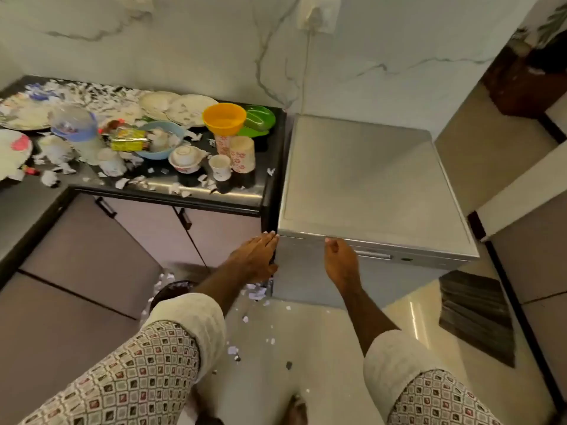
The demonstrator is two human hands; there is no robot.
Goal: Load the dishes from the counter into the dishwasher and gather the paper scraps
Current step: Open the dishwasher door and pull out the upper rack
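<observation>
Both hands were at the dishwasher front edge: left hand flat, fingers pressed together at its left corner; right hand w/ fingers curled, empty. Best to pull the door evenly. Dishes & paper scraps sat on the table left of it.

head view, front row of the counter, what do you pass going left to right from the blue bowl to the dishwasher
blue bowl → white lidded bowl → white cup → patterned paper cup → dishwasher
</observation>
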